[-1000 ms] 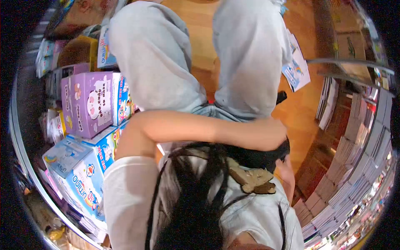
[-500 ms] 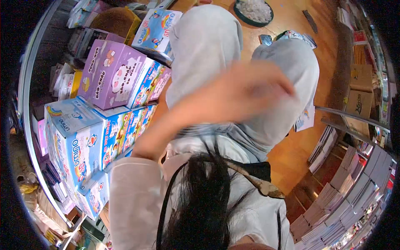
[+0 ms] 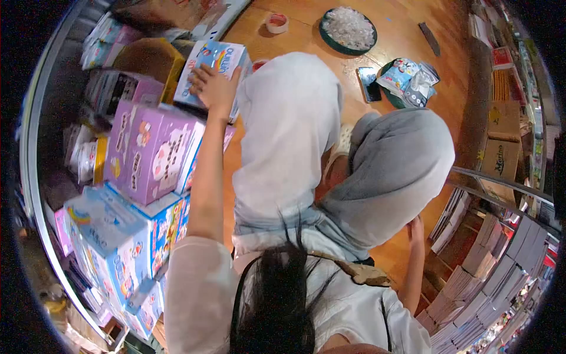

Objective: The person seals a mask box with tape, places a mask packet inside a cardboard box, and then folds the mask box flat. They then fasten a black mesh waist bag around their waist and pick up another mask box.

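Blue box (image 3: 213,66) lying flat, left hand (image 3: 213,88) on top

left hand (image 3: 215,88): palm down on blue box (image 3: 213,62), covers part of its top, grip not discernible | right hand (image 3: 415,228): mostly behind raised knee (image 3: 396,171), fingers hidden | purple box (image 3: 152,150): print too small to read | phone (image 3: 369,84): screen detail unreadable | lower shelves (image 3: 483,277): cut by lens edge

Warm wooden floor (image 3: 407,230) (glossy); stacked booklets on shelving (image 3: 501,259) at right; cardboard cartons (image 3: 501,159) beyond.
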Demonstrator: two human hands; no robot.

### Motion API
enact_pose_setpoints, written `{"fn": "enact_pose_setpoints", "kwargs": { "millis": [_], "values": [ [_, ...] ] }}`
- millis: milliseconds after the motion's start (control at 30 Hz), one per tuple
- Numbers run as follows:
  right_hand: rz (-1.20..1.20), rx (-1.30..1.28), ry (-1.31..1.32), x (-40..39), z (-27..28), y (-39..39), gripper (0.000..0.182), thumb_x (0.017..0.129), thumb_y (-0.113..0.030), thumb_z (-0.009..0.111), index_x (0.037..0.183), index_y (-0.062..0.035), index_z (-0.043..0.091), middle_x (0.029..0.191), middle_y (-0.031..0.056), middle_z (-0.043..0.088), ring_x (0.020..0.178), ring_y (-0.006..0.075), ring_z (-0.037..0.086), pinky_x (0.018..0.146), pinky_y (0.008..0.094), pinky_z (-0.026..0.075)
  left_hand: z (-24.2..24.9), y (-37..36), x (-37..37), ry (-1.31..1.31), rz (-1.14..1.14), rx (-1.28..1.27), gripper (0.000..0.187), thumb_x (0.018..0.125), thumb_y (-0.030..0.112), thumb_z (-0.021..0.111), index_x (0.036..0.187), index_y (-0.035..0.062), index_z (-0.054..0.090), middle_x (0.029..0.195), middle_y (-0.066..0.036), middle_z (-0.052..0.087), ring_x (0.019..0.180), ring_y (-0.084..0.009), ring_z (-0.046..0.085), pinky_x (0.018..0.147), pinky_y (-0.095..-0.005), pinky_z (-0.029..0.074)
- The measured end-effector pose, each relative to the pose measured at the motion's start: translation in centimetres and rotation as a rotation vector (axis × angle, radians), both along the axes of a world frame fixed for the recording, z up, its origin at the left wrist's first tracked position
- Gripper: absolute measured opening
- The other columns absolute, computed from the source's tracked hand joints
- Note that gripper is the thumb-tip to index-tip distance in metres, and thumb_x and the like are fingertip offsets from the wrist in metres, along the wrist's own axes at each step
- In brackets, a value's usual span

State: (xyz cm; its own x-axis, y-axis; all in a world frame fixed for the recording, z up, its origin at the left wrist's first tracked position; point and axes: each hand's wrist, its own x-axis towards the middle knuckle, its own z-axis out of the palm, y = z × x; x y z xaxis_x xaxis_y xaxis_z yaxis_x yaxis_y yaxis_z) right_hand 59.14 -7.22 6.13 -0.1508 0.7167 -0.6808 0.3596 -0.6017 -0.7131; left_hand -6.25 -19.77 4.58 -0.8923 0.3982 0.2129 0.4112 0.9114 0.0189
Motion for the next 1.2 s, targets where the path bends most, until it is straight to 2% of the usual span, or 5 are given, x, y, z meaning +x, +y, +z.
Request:
{"fn": "enact_pose_setpoints", "kwargs": {
  "millis": [233,467,600,933,1200],
  "values": [
    [0.175,0.126,-0.215,-14.2,1.3,4.2,0.036,0.082,-0.022,0.051,0.112,-0.0027,0.048,0.086,0.0048,0.058,0.075,0.0127,0.055,0.065,0.0244,0.044,-1.4,-0.4,1.5,0.198,-0.109,-0.351,0.060,0.085,0.034,0.042,0.137,0.0176,0.017,0.141,-0.013,0.017,0.122,-0.0434,0.027,0.091,-0.0573,0.030],
    [0.287,0.102,-0.161,-20.4,-5.5,8.8,0.037,0.081,-0.022,0.053,0.111,-0.0032,0.047,0.086,0.0051,0.057,0.075,0.0133,0.055,0.065,0.0248,0.044,6.3,2.8,2.5,-0.228,-0.464,0.261,0.060,0.078,0.012,0.056,0.131,0.0015,0.029,0.133,-0.017,0.034,0.125,-0.0338,0.027,0.102,-0.0407,0.023],
    [0.310,0.104,-0.135,-22.1,-8.4,10.2,0.037,0.079,-0.022,0.054,0.111,-0.0035,0.047,0.086,0.0054,0.057,0.076,0.0136,0.055,0.066,0.0250,0.044,9.8,9.4,3.6,-0.132,-0.870,0.174,0.063,0.074,0.005,0.057,0.132,0.0051,0.030,0.135,-0.014,0.032,0.126,-0.0324,0.026,0.102,-0.0428,0.023],
    [0.324,0.115,-0.081,-23.8,-13.1,11.2,0.040,0.077,-0.021,0.058,0.110,-0.0043,0.046,0.086,0.0059,0.057,0.076,0.0145,0.054,0.067,0.0256,0.045,-1.6,21.8,4.1,-0.145,-1.558,-0.304,0.068,0.072,0.006,0.052,0.135,0.0141,0.025,0.141,-0.004,0.022,0.129,-0.0281,0.021,0.105,-0.0445,0.018],
    [0.373,0.137,-0.057,-24.7,-15.0,11.4,0.042,0.074,-0.021,0.060,0.110,-0.0049,0.045,0.086,0.0063,0.056,0.077,0.0152,0.054,0.067,0.0261,0.045,-6.3,21.3,2.2,-0.209,-1.580,-0.376,0.066,0.073,-0.001,0.047,0.131,0.0287,0.034,0.137,0.004,0.030,0.126,-0.0194,0.030,0.105,-0.0451,0.021]
  ]
}}
